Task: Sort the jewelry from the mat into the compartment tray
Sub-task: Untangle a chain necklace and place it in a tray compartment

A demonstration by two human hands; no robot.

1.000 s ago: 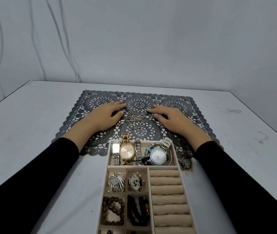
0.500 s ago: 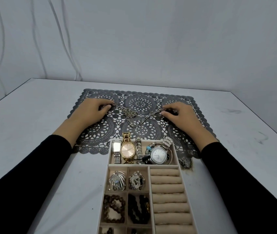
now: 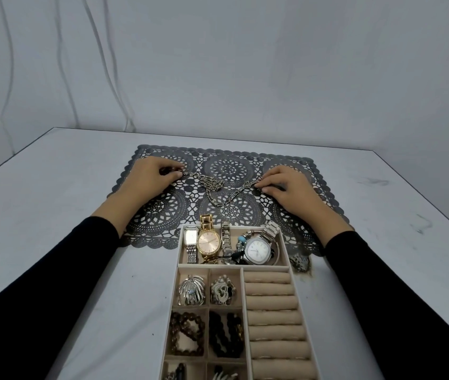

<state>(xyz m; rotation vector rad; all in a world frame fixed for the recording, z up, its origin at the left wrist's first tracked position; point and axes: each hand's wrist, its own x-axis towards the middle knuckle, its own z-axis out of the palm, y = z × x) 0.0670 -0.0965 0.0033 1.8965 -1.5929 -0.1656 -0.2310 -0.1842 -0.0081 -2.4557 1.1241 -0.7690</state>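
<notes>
Chain necklace point(image 3: 213, 185) now drawn out across the mat point(image 3: 163, 215); left hand point(image 3: 150, 178) and right hand point(image 3: 290, 185) have spread apart, each pinching an end; looks ready for the tray point(image 3: 209, 266).

chain point(image 3: 219, 189) lies on mat point(image 3: 286, 215), behind tray point(image 3: 241, 311) holding watches point(image 3: 208, 244).

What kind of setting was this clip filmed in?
Probably a staged recording setup rather than a home: a white table against a plain grey wall, with a lace mat and a jewelry tray on it.
</notes>
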